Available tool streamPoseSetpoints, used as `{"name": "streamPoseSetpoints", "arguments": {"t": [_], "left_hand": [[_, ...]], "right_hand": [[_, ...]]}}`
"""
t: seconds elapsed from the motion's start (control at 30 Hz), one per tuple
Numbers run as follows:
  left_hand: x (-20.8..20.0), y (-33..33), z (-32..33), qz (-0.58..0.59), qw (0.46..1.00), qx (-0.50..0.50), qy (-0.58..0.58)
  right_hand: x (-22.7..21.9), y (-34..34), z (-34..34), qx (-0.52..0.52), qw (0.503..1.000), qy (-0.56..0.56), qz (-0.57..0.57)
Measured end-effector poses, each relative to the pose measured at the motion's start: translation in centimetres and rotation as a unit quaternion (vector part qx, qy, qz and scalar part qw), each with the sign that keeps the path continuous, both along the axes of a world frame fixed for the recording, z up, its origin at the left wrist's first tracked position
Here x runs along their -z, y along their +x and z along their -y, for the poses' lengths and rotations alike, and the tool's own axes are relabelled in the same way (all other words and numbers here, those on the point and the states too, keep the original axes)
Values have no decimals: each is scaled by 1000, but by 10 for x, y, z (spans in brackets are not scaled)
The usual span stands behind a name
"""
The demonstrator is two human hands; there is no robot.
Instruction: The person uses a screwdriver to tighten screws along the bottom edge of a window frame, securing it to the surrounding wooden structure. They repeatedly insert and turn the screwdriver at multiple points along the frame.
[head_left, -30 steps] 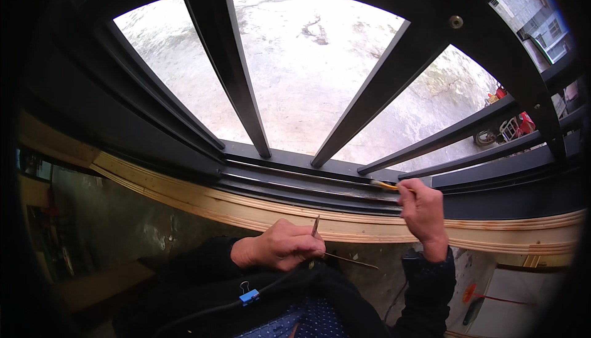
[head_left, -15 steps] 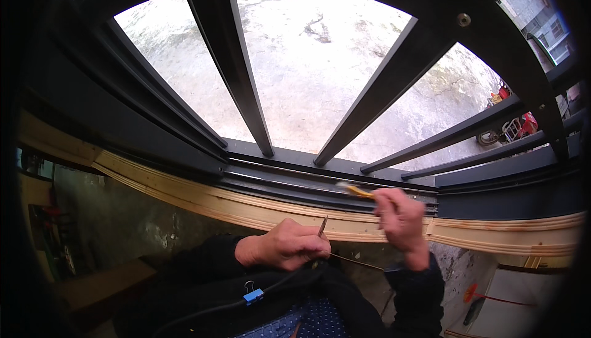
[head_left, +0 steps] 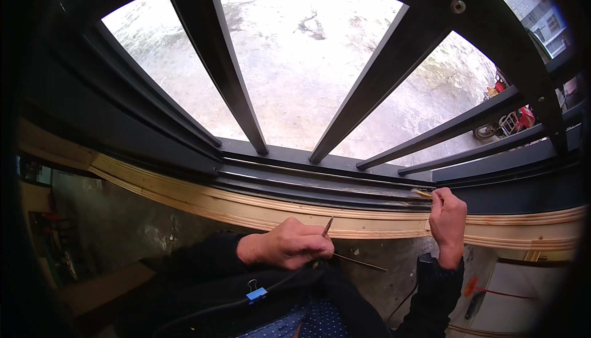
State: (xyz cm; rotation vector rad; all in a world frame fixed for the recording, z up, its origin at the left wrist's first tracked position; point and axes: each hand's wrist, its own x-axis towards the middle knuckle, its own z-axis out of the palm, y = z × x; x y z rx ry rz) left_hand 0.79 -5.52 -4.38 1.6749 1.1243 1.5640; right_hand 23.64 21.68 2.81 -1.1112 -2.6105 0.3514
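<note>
My right hand is closed on a small brush with a yellow handle. Its head rests at the right end of the dark window track, near the corner of the frame. My left hand stays closer to my body, just below the wooden sill trim. Its fingers are closed round a thin pointed stick, whose tip points up past the thumb. A thin brown rod sticks out to the right below that hand; I cannot tell whether both are one piece.
Dark window bars rise beyond the track, with pale concrete ground outside. A red motorbike stands outside at the right. A blue binder clip is fixed on a black cable at my front. At lower right is a white panel.
My right hand has swept the brush rightward along the track to its right end. My left hand keeps its hold with hardly any movement. The view has shifted slightly.
</note>
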Motion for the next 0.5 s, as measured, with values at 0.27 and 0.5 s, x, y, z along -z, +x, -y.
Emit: {"name": "streamPoseSetpoints", "arguments": {"t": [0.27,0.5], "left_hand": [[2,7,-9,-3,1000,14,5],[2,4,-13,1,1000,27,-1]], "right_hand": [[34,-85,56,-155,937,-270,-156],[25,-58,17,-136,982,-133,-14]]}}
